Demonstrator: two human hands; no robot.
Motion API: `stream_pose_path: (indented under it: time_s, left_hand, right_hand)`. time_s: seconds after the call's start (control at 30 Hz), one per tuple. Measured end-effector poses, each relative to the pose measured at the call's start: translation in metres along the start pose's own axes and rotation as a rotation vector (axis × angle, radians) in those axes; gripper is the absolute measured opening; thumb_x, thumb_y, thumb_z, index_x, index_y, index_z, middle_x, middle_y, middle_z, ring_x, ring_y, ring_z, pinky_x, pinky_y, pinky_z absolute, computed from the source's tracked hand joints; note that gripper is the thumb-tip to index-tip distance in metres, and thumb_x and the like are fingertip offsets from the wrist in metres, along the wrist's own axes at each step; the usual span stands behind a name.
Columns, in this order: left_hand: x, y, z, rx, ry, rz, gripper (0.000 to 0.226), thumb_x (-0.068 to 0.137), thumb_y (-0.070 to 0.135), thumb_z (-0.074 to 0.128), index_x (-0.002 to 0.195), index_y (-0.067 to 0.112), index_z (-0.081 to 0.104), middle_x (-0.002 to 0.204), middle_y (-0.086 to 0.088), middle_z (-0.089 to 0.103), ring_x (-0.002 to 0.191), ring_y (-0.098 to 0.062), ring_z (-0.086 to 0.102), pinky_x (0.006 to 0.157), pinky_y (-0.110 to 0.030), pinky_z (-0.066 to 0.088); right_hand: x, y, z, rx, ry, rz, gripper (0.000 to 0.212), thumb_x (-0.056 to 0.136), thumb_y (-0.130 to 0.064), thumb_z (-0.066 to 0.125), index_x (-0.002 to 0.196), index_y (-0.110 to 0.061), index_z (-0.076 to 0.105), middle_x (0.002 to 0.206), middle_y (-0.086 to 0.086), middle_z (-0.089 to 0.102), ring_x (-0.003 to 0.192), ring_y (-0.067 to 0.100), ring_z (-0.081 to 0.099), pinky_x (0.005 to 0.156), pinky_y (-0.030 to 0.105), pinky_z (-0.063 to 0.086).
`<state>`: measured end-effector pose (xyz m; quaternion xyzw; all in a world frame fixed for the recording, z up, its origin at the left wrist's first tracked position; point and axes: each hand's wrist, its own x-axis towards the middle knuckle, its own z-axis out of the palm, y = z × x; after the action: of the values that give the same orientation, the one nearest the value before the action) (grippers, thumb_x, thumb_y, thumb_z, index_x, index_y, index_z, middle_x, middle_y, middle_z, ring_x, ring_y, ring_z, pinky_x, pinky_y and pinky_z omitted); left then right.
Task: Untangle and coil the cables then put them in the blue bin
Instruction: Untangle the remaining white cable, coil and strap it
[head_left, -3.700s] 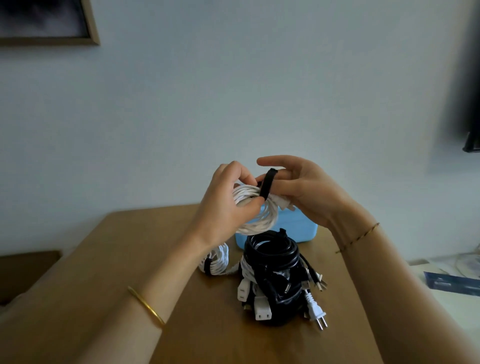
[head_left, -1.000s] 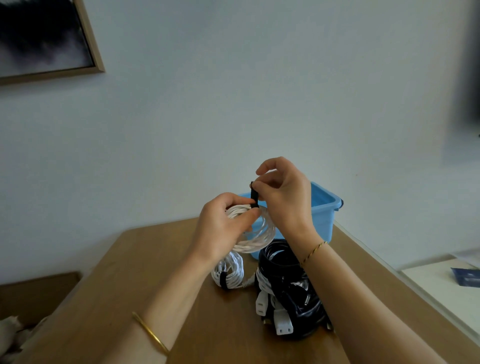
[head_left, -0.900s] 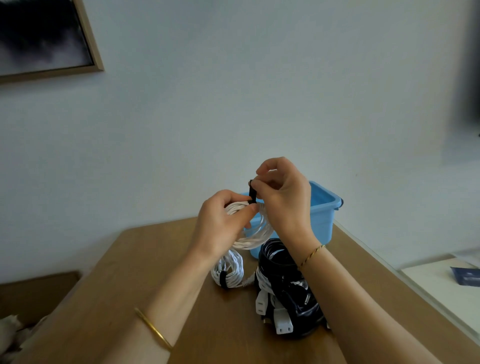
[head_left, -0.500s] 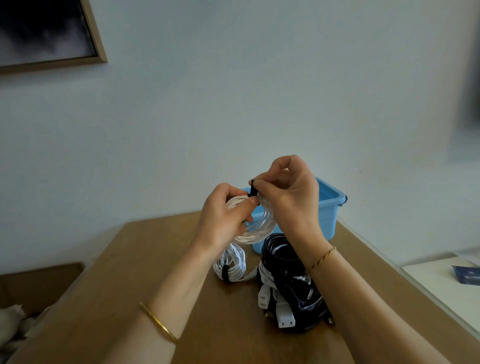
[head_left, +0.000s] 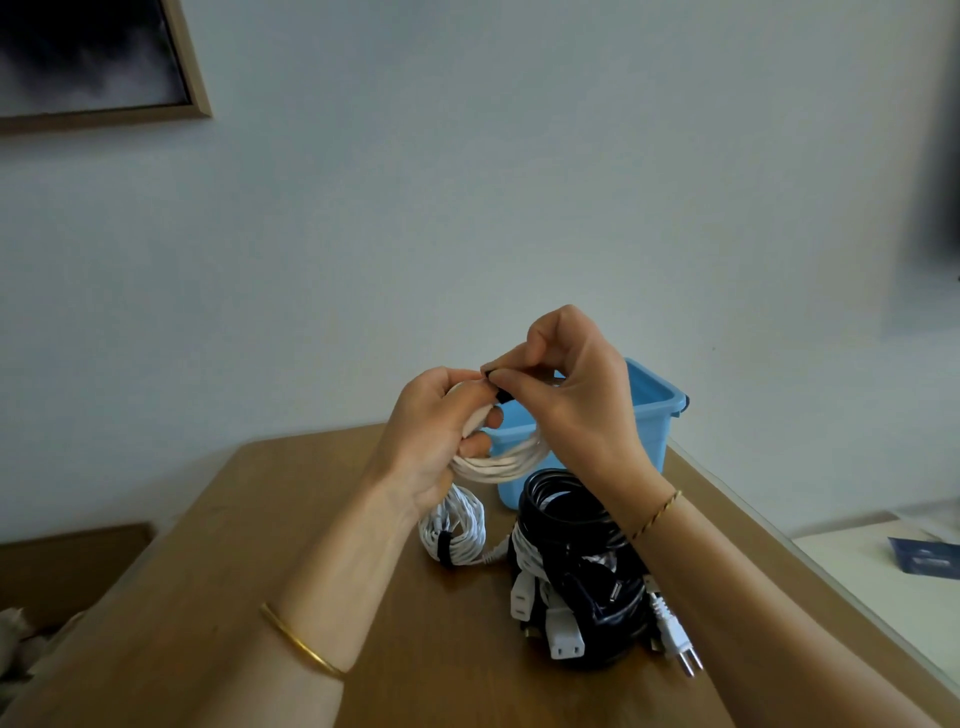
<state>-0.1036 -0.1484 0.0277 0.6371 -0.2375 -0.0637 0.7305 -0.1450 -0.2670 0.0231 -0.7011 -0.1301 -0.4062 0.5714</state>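
Note:
My left hand (head_left: 434, 431) grips a coiled white cable (head_left: 501, 460) held up above the wooden table (head_left: 218, 597). My right hand (head_left: 571, 395) pinches a black strap (head_left: 500, 392) at the top of that coil, between thumb and forefinger. Behind my hands stands the blue bin (head_left: 652, 415), partly hidden. On the table below lie a second white coil (head_left: 457, 525) bound with a black strap and a pile of black and white cables (head_left: 576, 566) with white plugs.
The table's right edge runs close to the cable pile. A white surface (head_left: 872, 587) with a dark blue card lies to the right. A framed picture (head_left: 93, 57) hangs on the wall at upper left.
The view has tilted and shifted a little. My right hand has gone from an open loop of strap to pinching the strap tight at the top of the coil.

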Motion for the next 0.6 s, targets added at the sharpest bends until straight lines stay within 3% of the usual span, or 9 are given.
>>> stream_pose_path:
  time_s: [0.1,0.2,0.3,0.47,0.6]
  left_hand:
    - [-0.0011,0.0027,0.0022,-0.113,-0.023,-0.037,0.026,0.092,-0.003,0.047,0.069,0.002,0.057,0.06,-0.01,0.047,0.036,-0.005,0.038,0.034,-0.013,0.024]
    - [-0.0012,0.0007,0.003,-0.189,-0.043,-0.073,0.02,0.092,-0.002,0.047,0.075,0.0,0.055,0.061,-0.009,0.048,0.035,-0.006,0.039,0.033,-0.013,0.023]
    - [-0.0017,0.0004,0.0033,-0.232,-0.058,-0.076,0.014,0.093,-0.001,0.045,0.083,0.001,0.054,0.064,-0.009,0.048,0.036,-0.006,0.042,0.034,-0.012,0.023]
    - [-0.0032,0.002,0.0031,-0.223,-0.047,-0.018,0.024,0.095,-0.002,0.042,0.074,0.003,0.054,0.06,-0.009,0.05,0.036,-0.007,0.042,0.038,-0.016,0.022]
    - [0.0011,-0.0005,-0.001,-0.25,-0.021,-0.036,0.013,0.092,-0.001,0.037,0.094,0.001,0.05,0.063,-0.015,0.05,0.04,-0.011,0.044,0.035,-0.016,0.027]
  right_hand:
    - [0.0004,0.0014,-0.0028,0.013,-0.008,-0.014,0.037,0.077,0.008,0.069,0.076,-0.019,0.043,0.068,-0.001,0.069,0.078,0.015,0.072,0.075,0.04,0.057]
    - [0.0018,0.0036,-0.0032,0.081,-0.01,-0.015,0.032,0.081,0.002,0.067,0.08,-0.019,0.043,0.073,0.012,0.07,0.074,0.031,0.07,0.073,0.052,0.054]
    - [0.0033,0.0046,-0.0029,0.213,-0.007,0.053,0.024,0.088,0.002,0.059,0.086,-0.014,0.041,0.075,0.015,0.072,0.073,0.03,0.07,0.079,0.05,0.056]
    - [0.0062,0.0069,-0.0014,0.201,-0.019,0.094,0.039,0.078,0.001,0.071,0.094,-0.014,0.039,0.073,0.011,0.071,0.071,0.035,0.067,0.08,0.05,0.052]
    - [0.0053,0.0093,-0.0025,0.253,-0.076,0.116,0.039,0.078,0.012,0.066,0.095,-0.011,0.039,0.079,0.013,0.069,0.068,0.026,0.065,0.075,0.043,0.054]
